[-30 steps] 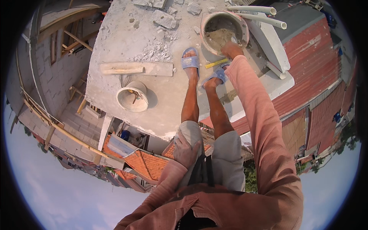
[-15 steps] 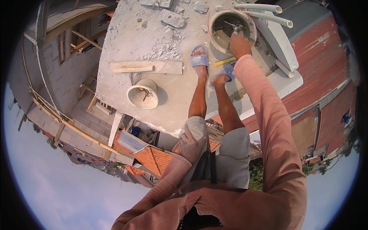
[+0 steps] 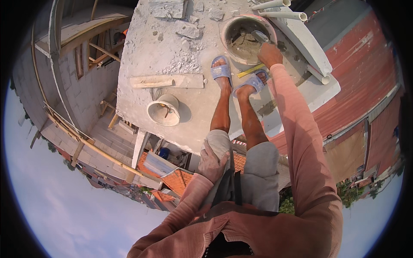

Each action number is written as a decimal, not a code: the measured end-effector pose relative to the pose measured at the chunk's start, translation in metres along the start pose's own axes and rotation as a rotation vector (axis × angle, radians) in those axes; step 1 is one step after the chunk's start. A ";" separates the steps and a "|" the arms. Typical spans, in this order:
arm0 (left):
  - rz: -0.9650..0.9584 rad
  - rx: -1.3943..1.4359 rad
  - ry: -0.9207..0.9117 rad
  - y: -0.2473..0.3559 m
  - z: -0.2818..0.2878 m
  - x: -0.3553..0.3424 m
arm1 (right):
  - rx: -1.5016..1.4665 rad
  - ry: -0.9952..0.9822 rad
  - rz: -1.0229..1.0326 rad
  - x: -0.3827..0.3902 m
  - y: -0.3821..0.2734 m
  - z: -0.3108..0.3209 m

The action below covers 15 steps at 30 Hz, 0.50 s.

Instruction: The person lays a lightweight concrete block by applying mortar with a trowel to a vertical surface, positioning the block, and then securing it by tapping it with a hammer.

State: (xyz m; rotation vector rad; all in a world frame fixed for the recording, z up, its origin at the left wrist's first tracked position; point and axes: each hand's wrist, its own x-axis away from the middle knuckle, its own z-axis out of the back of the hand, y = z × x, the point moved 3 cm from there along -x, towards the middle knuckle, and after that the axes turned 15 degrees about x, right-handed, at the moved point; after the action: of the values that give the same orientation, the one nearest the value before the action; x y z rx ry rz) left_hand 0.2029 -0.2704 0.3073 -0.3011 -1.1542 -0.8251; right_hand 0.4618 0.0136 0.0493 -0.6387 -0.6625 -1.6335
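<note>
My right hand (image 3: 270, 55) is closed around the handle of a trowel at the right rim of a bucket (image 3: 223, 38). The trowel's grey metal blade (image 3: 260, 36) reaches over the bucket's inside; its handle is mostly hidden by my fingers. Grey-brown wet mortar (image 3: 246, 45) lies in the bucket, heaped in lumps. My left hand (image 3: 212, 164) rests on my left knee, fingers spread over the grey shorts, with nothing in it. Between my sandalled feet and the bucket lies a yellow strip-like tool (image 3: 251, 71).
A smaller pale bucket (image 3: 162, 112) lies tilted on the slab, something inside it. Boards (image 3: 185, 81), concrete rubble (image 3: 187, 30) and white pipes (image 3: 284, 16) lie around. The slab's edge (image 3: 142, 122) drops off towards lower roofs (image 3: 176, 181). A red metal roof (image 3: 344, 81) lies to the right.
My right hand has drawn back from inside the bucket to its right rim, and more of the trowel blade and mortar shows. My left hand stays on the knee. The view has shifted slightly.
</note>
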 end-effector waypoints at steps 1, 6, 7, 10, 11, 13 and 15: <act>-0.011 -0.010 -0.009 0.003 -0.004 -0.001 | -0.046 -0.042 0.014 0.000 -0.006 -0.018; 0.061 -0.026 -0.014 0.010 -0.009 0.004 | -0.185 -0.244 0.098 0.020 -0.030 -0.023; 0.066 -0.028 -0.008 0.011 -0.009 0.005 | -0.221 -0.234 0.080 0.015 -0.018 -0.023; 0.108 -0.034 -0.032 0.017 -0.001 0.007 | -0.249 -0.177 0.013 0.015 0.007 -0.017; 0.060 0.007 -0.006 0.022 0.007 0.007 | -0.241 -0.136 -0.034 0.017 0.011 -0.014; 0.009 0.044 0.029 0.018 0.026 0.002 | -0.228 -0.127 -0.061 0.021 0.008 -0.014; -0.335 -0.127 0.071 0.029 0.052 -0.011 | -0.225 -0.112 -0.094 0.018 -0.002 -0.022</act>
State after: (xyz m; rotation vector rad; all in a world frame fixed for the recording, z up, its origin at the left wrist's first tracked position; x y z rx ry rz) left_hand 0.1862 -0.2143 0.3244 -0.1831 -1.1030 -1.1970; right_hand 0.4564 -0.0145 0.0473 -0.8784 -0.6010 -1.7854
